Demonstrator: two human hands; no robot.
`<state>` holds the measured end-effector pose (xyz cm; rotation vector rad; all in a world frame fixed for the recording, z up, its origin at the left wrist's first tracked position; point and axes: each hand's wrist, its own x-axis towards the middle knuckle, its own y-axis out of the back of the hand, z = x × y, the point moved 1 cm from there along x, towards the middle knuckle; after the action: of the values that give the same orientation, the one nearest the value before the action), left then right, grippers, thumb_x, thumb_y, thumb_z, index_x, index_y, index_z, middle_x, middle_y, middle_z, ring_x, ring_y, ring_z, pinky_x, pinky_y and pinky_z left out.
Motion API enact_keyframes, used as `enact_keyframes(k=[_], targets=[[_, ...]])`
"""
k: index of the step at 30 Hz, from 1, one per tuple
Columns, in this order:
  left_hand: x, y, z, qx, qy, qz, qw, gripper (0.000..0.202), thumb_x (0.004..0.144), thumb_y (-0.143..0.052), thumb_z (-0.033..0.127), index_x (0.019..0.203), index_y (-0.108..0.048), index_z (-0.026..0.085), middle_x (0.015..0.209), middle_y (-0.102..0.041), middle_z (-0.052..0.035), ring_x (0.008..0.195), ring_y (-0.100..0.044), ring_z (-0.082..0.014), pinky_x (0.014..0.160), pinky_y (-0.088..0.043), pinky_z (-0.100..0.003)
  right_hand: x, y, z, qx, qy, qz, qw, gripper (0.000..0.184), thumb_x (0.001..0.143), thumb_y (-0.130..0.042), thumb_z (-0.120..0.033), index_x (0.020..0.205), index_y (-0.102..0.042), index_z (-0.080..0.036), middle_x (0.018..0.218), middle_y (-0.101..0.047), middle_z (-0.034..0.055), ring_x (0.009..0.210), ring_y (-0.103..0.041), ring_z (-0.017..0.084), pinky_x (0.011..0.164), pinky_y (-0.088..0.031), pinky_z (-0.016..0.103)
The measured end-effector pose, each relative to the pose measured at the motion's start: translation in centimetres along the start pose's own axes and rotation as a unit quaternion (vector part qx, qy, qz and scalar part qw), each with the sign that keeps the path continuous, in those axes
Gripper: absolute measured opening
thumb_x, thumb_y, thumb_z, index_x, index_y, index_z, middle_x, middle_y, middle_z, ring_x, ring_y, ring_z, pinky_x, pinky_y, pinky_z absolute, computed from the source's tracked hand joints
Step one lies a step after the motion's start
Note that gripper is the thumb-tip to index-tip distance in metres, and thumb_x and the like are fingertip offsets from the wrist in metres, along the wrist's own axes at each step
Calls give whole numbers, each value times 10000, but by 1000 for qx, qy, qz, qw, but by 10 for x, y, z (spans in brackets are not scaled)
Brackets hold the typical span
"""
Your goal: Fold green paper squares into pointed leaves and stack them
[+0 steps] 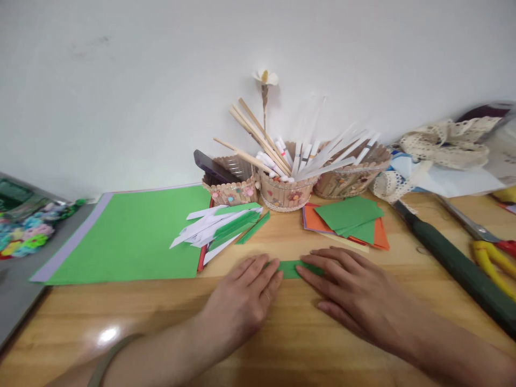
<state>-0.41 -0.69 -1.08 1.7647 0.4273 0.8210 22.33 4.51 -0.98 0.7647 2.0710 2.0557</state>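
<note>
A narrow green paper strip (288,270) lies on the wooden table between my two hands. My left hand (248,290) rests flat over the strip's left end, fingers stretched out. Over the right end, my right hand (349,290) presses down with its fingers extended and slightly spread. Both ends of the strip are hidden under my fingers, so I cannot tell whether it is folded there. Just beyond my left hand is a loose pile of white and green paper strips (217,228). Green and orange paper pieces (350,217) are stacked past my right hand.
Large green sheets (129,236) cover the left of the table. Decorated baskets (288,193) of sticks, pens and glue sticks stand against the wall. At right lie a dark green-handled tool (455,263), yellow-handled scissors (492,258) and lace ribbon (447,142).
</note>
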Motion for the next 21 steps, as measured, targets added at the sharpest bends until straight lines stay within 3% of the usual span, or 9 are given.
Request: enact_keyframes(k=[6,13,16,21], targets=[[0,4,-10,-17,2,-18,1000,279,969,-361,199,1114,-599,186,1201,-624,-9,1169,-519,-222,1009,-343,-405,-8,2,12,-10,48,-36,998,493,905,-455,-435,1323,-456,-175,1333,-513,80,1223,-440,272,952,-409,481],[1,9,-20,-29,-38,-81,996,284,968,-365,180,1158,-575,186,1246,-592,-4,1142,-545,-252,934,-408,-443,-13,9,21,7,58,-64,996,544,909,-432,-469,1373,-381,-190,1399,-426,62,1272,-402,245,988,-381,473],[2,11,-21,-41,-54,-67,995,281,965,-360,176,1128,-588,174,1222,-610,-17,1151,-536,-246,947,-401,-445,-9,13,20,12,58,-49,997,447,920,-436,-411,1314,-464,-202,1362,-479,53,1242,-440,239,982,-386,470],[2,12,-10,-53,-86,14,995,248,927,-394,138,1016,-624,118,1067,-677,-95,1090,-560,-232,985,-372,-445,0,12,4,31,38,29,998,242,926,-448,-256,1058,-629,-166,1150,-639,58,1089,-543,210,935,-427,383]])
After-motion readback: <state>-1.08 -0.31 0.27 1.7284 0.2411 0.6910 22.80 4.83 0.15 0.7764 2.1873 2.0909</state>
